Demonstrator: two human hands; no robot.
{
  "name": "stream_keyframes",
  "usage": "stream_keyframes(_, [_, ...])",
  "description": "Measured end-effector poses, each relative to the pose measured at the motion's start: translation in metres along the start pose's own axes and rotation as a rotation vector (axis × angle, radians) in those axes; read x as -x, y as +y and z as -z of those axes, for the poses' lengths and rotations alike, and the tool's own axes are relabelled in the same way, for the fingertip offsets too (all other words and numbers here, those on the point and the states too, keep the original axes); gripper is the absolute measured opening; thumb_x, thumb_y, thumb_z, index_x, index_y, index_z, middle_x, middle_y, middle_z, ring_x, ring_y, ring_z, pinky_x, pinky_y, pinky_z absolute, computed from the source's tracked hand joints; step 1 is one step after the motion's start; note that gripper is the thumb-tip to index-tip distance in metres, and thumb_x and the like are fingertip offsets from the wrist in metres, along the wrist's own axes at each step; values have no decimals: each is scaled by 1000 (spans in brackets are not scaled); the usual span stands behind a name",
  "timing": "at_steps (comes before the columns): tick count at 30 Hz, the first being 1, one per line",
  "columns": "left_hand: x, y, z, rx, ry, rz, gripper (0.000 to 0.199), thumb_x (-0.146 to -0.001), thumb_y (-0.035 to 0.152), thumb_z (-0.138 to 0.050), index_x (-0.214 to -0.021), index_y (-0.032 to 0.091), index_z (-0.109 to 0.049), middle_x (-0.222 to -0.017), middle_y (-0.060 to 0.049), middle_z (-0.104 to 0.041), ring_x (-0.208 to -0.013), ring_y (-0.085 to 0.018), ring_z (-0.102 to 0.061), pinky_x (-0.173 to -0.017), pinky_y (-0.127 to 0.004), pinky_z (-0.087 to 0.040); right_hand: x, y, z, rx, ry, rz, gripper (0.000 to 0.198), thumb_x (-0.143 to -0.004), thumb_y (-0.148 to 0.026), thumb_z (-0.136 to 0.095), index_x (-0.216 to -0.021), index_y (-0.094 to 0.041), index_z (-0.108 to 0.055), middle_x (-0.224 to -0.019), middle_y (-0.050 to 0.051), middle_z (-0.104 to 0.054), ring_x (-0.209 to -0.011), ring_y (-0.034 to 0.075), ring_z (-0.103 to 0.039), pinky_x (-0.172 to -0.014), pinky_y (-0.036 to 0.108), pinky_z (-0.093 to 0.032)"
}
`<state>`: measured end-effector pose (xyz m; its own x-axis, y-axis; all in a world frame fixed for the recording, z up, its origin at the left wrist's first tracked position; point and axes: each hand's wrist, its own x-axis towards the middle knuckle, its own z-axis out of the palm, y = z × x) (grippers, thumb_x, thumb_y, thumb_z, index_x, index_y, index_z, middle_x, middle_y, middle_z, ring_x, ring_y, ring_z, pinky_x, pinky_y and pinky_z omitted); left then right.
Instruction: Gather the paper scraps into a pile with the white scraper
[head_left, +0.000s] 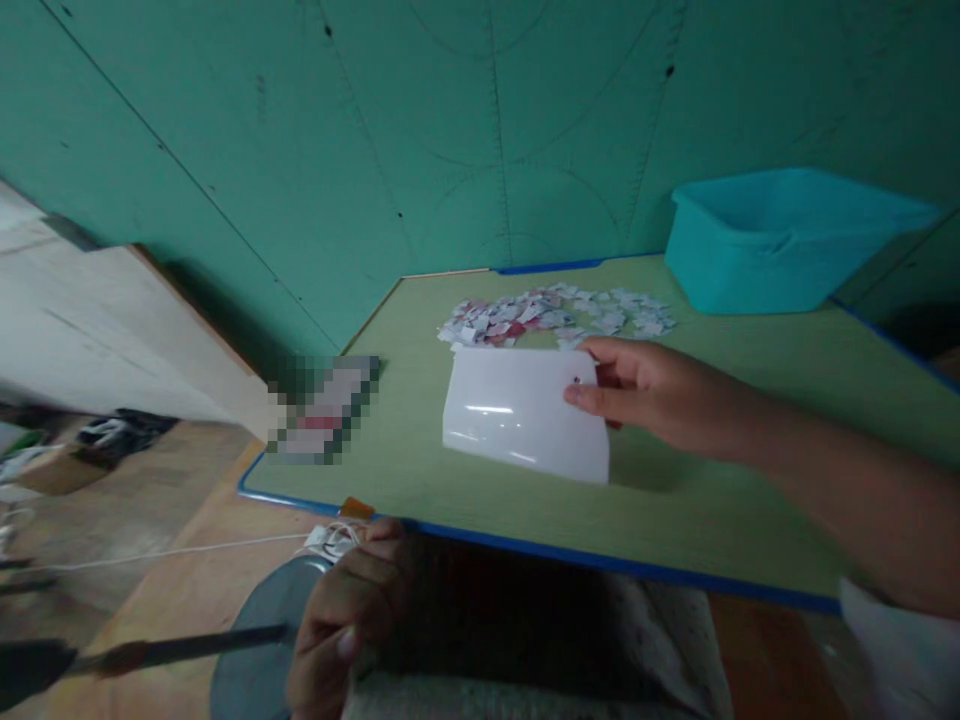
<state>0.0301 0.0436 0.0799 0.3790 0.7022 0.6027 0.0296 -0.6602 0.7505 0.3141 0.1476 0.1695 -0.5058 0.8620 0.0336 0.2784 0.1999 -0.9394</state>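
Scraps of paper (555, 315), white and pink, are spread in a loose heap on the green table (697, 500), beyond the white sheet (517, 412) and short of the far wall. A teal plastic bin (780, 240) is set at the far right corner of the table, well apart from the sheet. A pixelated rectangular item (322, 408) is located near the left table edge. No object is placed between the sheet and the scraps.

The right hand (645, 390) is extended over the table, and the right edge of the white sheet is pinched between thumb and fingers; the sheet is slightly curled, with its lower edge near or on the tabletop. The left hand (345, 620) is held below the near table edge, fingers curled inward; whether something is gripped cannot be determined. A white cable (225, 545) is seen just above that hand.

The tabletop is edged in blue. A teal panelled wall (375, 130) is situated behind it, and a wooden floor (150, 520) to the left.
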Motion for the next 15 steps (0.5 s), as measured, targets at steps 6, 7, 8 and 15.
stream_keyframes(6, [7, 4, -5, 82, 154, 96, 35, -80, 40, -40, -51, 21, -44, -42, 4, -43, -42, -14, -43, -69, -36, -34, -3, 5, 49, -65, 497, 60, 17, -78, -40, -56, -82, -23, -57, -75, -1, -62, -66, 16, -56, -57, 29, -40])
stream_keyframes(7, [7, 7, -8, 96, 215, 135, 35, -79, 41, -44, -51, 22, -47, -41, 4, -45, -42, -15, -43, -66, -36, -36, -2, 8, 58, -68, 579, 68, 15, -77, -39, -57, -79, -23, -56, -72, -1, -60, -64, 15, -55, -56, 28, -39])
stream_keyframes(8, [6, 11, -10, 106, 269, 172, 34, -78, 42, -48, -50, 22, -50, -41, 3, -47, -42, -16, -44, -62, -36, -38, -2, 11, 65, -69, 650, 76, 14, -77, -38, -57, -77, -24, -55, -70, -1, -59, -61, 15, -53, -54, 28, -37])
stream_keyframes(15, [-7, 19, -12, 51, 283, 232, 42, -77, 47, -50, -41, 23, -48, -37, 1, -46, -44, -21, -49, -55, -37, -41, 4, 25, 83, 86, 785, -33, 16, -75, -37, -60, -70, -24, -53, -55, -1, -48, -48, 12, -41, -42, 26, -24])
